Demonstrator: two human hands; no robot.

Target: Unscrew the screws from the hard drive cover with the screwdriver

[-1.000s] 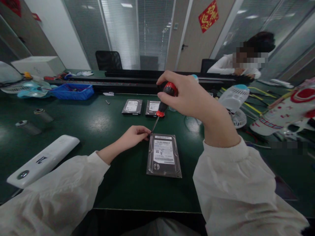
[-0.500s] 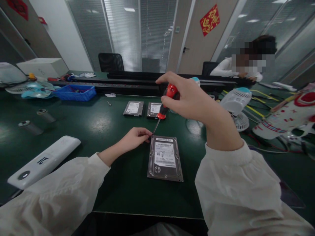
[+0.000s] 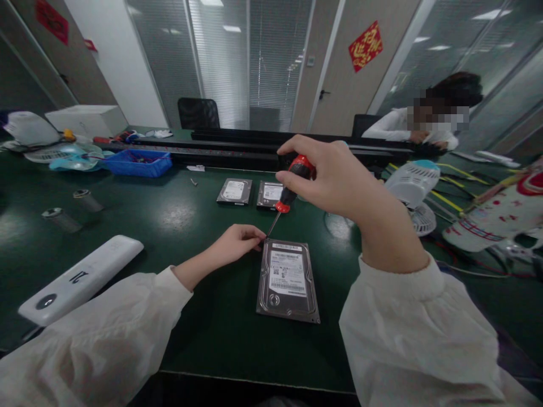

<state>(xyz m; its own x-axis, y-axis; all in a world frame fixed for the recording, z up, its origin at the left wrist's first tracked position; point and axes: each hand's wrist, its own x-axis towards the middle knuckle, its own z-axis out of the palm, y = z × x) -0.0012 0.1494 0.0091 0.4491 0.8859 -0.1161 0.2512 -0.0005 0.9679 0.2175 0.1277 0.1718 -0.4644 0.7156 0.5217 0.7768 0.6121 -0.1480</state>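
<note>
A silver hard drive [image 3: 288, 279] with a white label lies flat on the green table [image 3: 203, 316] in front of me. My right hand [image 3: 335, 178] is closed round the red and black handle of a screwdriver [image 3: 289, 191], whose tip rests at the drive's far left corner. My left hand [image 3: 236, 243] lies on the table beside that same corner, fingers pinched together right at the screwdriver tip; what they pinch is too small to see.
Two more hard drives [image 3: 235, 191] [image 3: 270, 194] lie further back. A white oblong device [image 3: 80, 278] sits at left, two metal cylinders [image 3: 61, 219] behind it, a blue bin [image 3: 138, 162] far left, a white fan [image 3: 413, 186] at right. Another person [image 3: 418, 125] sits across.
Both hands stay at the drive's far left corner with the screwdriver tip in place; the camera has tilted up a little, so everything sits lower in view.
</note>
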